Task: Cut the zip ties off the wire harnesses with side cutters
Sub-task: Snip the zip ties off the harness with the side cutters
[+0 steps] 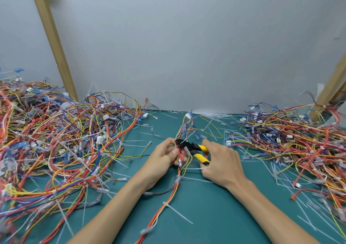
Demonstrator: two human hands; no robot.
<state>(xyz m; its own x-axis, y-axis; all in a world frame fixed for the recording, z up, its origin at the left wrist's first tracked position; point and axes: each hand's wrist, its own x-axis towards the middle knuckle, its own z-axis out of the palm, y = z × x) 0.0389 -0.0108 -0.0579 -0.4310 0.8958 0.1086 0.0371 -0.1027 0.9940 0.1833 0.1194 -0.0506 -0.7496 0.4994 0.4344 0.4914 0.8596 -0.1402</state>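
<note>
A wire harness (169, 198) of red, yellow, orange and white wires runs up the middle of the green mat (215, 215). My left hand (161, 161) grips the bundle near its upper part. My right hand (222, 161) holds yellow-and-black side cutters (194, 149), whose black jaws sit at the wires just beside my left fingers. A white zip tie (196, 168) sticks out sideways from the bundle under the cutters. Another zip tie (177, 212) is still wrapped round the harness lower down, its tail pointing right.
A big tangle of harnesses (56, 146) fills the left side, another pile (299, 146) the right. Cut white zip ties (215, 115) litter the mat and the foot of the grey wall. Wooden posts (54, 43) lean at the left and the far right (333, 86).
</note>
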